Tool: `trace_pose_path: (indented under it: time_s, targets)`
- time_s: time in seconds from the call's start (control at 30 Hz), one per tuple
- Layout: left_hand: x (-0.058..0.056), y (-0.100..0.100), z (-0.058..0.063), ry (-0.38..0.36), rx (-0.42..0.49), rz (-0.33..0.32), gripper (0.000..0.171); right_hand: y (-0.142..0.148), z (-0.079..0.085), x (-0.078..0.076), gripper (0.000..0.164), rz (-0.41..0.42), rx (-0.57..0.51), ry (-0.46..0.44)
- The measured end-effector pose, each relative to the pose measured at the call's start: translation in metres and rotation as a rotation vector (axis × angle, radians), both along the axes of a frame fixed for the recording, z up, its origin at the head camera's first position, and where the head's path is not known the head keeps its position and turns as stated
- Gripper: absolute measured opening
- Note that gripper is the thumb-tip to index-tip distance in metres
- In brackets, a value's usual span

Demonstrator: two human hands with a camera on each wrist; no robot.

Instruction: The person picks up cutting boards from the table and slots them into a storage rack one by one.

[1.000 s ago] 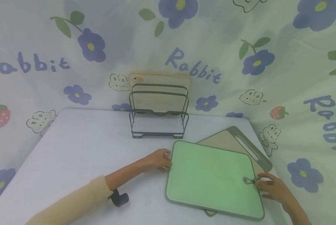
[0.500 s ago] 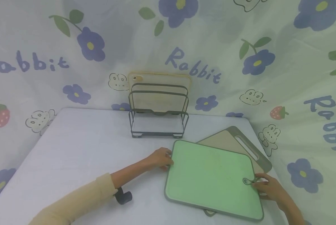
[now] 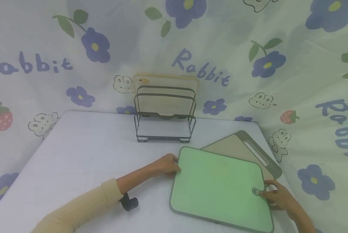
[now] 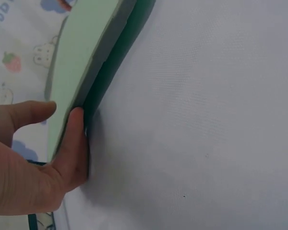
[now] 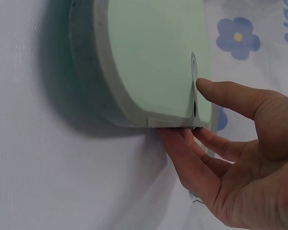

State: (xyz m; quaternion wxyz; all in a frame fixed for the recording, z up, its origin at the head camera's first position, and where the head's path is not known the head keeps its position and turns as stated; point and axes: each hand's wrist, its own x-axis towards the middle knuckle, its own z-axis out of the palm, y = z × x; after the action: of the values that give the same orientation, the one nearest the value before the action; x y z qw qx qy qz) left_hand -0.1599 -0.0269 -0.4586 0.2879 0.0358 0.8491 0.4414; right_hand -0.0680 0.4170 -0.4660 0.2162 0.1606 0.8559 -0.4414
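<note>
A wire rack (image 3: 165,116) stood near the back of the tabletop (image 3: 89,145), a panel (image 3: 165,105) upright at its rear and fabric (image 3: 150,42) behind. Nearer, to the right, a top board (image 3: 217,187), between the left hand (image 3: 168,164) and the right hand (image 3: 280,195), overlapped a second board (image 3: 235,147) projecting behind.

head: high, forward-down, wide | left wrist, right wrist: close, at opposite ends of the shared green board (image 3: 217,184)

A white table (image 3: 92,149) screened by cloth (image 3: 150,42) is noted; the room type cannot be determined. A domestic character is suggested by printed flowers (image 3: 95,46) and strawberries (image 3: 1,119) on the cloth, and by a green cutting board (image 3: 217,187) and a wire rack (image 3: 165,116).
</note>
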Motion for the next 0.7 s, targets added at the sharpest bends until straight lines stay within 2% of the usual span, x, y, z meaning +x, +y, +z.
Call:
trace_pose_path:
  time_s: [0.33,0.47,0.7]
  targets:
    - [-0.0013,-0.0003,-0.0065,-0.054,0.162,0.024,0.045,0.0021,-0.0034,0.0011,0.082,0.003,0.000,-0.016]
    - [0.0006,-0.0007,-0.0054,-0.057,0.213,0.038,0.047,0.0027,-0.0016,0.0018,0.081,0.004,0.004,-0.026]
    - [0.0065,-0.0012,-0.0013,-0.075,0.249,0.036,0.053,0.0034,0.0061,0.0037,0.074,0.004,-0.014,-0.025]
